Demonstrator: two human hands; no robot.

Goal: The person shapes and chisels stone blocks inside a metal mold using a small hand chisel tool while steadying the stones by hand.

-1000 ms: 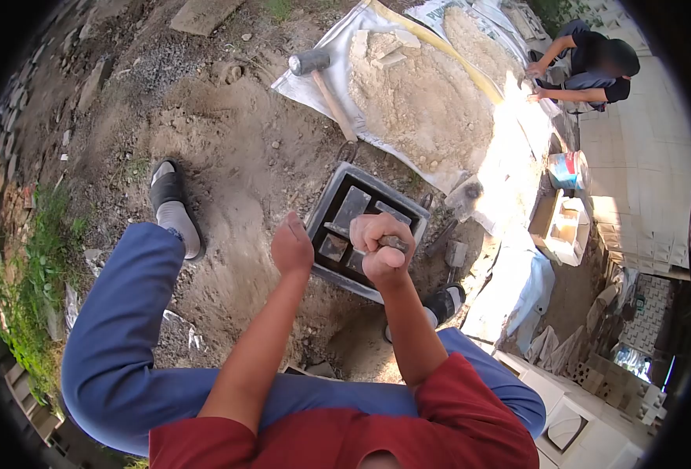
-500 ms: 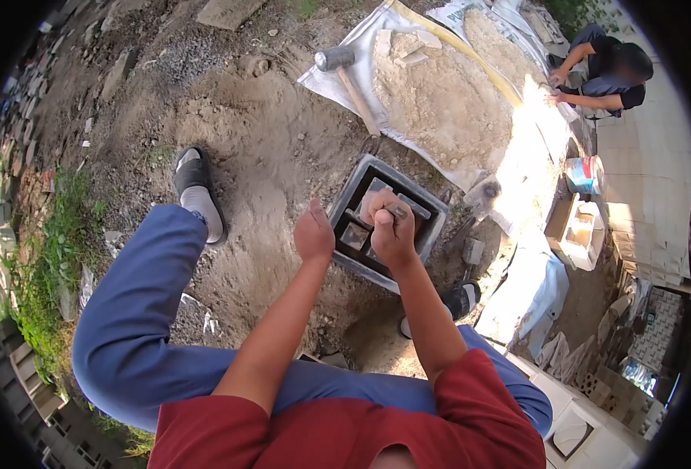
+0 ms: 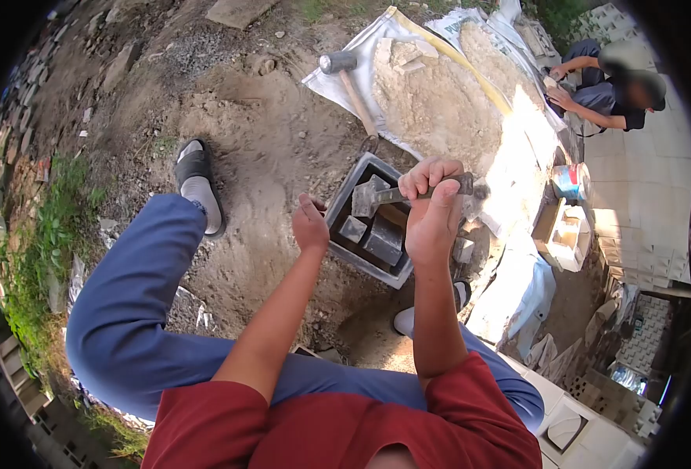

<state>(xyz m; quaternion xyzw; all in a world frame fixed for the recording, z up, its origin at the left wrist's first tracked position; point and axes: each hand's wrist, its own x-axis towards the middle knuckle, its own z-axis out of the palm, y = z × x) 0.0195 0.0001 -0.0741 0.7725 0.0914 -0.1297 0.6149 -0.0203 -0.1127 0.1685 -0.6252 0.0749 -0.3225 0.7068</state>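
My right hand [image 3: 433,209] is wrapped round the handle of a small hammer [image 3: 367,197], whose head hangs over the grey box-shaped mould [image 3: 400,275]. Inside the mould, dark partitions and blocks [image 3: 384,239] show, partly covered by the hammer. At the mould's left wall is my left hand [image 3: 311,225], its fingers curled at the rim; whether it grips anything there is hidden.
A mallet [image 3: 339,62] lies on a white sheet [image 3: 314,80] with heaped sandy material [image 3: 439,102]. Another person [image 3: 607,86] crouches at upper right. Nearby stand a bucket [image 3: 570,181] and a box [image 3: 568,234]. My sandalled foot [image 3: 198,187] is left.
My right hand has moved up and right, and the hammer has swung from nearly end-on to lying sideways over the mould. The other person's hands and head have shifted.
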